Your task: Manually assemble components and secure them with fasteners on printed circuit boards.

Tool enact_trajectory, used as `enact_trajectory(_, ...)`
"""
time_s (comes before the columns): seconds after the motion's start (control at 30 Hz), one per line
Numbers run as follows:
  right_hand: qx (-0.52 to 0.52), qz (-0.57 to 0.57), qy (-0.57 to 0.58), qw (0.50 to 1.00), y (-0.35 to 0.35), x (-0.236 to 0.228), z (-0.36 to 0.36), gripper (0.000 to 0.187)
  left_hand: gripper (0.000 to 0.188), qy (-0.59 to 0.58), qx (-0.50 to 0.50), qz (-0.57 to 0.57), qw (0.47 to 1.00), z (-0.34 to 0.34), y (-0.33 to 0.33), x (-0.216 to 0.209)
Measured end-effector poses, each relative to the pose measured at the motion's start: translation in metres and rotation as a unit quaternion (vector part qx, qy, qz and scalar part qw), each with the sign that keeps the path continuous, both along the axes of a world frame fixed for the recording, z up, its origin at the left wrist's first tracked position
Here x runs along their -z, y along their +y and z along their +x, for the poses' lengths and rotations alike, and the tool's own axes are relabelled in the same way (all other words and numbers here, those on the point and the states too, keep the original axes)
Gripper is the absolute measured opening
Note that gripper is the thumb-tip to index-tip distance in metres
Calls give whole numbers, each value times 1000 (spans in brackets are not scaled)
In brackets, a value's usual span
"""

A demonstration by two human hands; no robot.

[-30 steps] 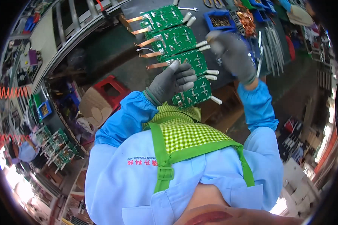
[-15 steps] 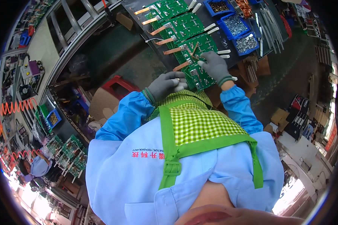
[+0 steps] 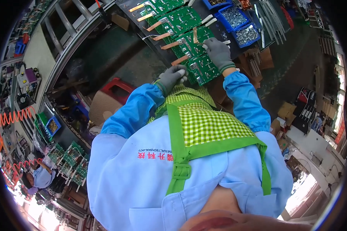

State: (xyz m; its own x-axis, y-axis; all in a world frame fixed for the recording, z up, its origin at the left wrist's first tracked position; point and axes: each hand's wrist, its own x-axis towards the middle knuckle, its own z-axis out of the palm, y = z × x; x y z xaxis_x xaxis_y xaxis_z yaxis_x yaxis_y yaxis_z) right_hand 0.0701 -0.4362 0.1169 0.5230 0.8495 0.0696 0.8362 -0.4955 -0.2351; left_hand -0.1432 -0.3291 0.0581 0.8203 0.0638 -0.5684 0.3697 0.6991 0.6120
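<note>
My right hand (image 3: 219, 54), in a grey glove, is over the nearer end of a row of green circuit boards. Its thumb and fingers are pinched on a bent copper strip (image 3: 195, 35), which stands out above a board (image 3: 191, 44). My left hand (image 3: 172, 79), gloved too, is curled by the left corner of the nearest board (image 3: 205, 70); whatever its fingers hold, if anything, is too small to make out. Flat copper strips (image 3: 180, 60) stick out along the boards' left side. White pieces (image 3: 210, 22) project from their right side.
Blue bins (image 3: 232, 18) of small metal parts stand right of the boards on the dark table. Long metal bars (image 3: 273, 23) lie beyond them. A red stool (image 3: 117, 88) and a metal frame (image 3: 71, 38) are at left. Another person (image 3: 42, 177) sits far left.
The whole view has shifted, so the boards appear higher and further left. The copper strip at my right hand has turned more upright. My left fingers have curled more closely.
</note>
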Motion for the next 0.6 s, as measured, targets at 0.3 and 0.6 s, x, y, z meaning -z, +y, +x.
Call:
enact_trajectory(0.3, 133, 180, 292, 930, -11, -36, -29, 15, 23, 24, 163, 146, 975, 28, -3, 54)
enact_trajectory(0.6, 185, 323, 695, 615, -40, -30, -66, 28, 21, 66, -29, -38, 997, 11, 17, 61)
